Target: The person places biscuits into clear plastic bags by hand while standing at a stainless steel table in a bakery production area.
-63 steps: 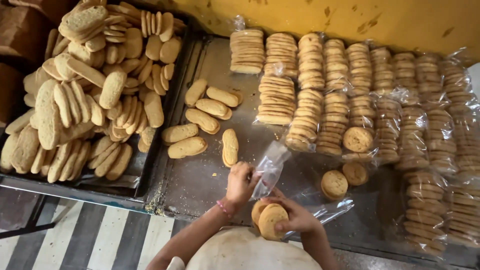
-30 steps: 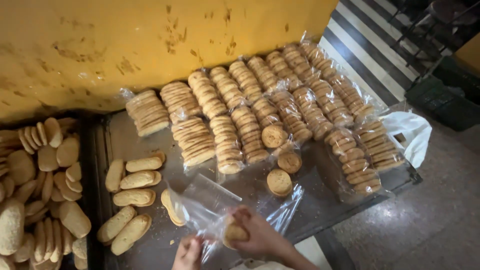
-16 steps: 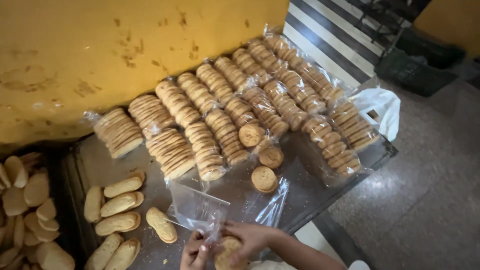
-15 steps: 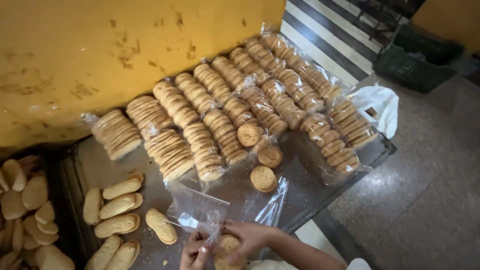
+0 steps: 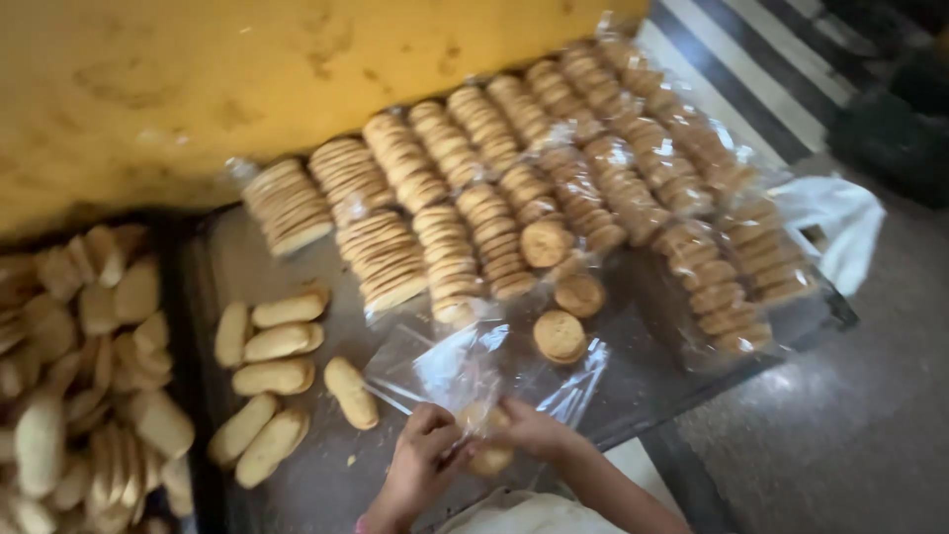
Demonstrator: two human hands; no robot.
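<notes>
Already both sets of fingers pinch one thing: the left hand and right hand grip a clear plastic bag around round biscuits, low over the metal tray. Thin film may slip or tear, spilling them beside the oblong rusks.

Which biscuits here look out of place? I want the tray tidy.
Three round biscuits lie loose on the metal tray, outside the bagged rows. A few crumbs sit near the long biscuits. Both hands, left hand and right hand, hold a clear bag with biscuits.
</notes>
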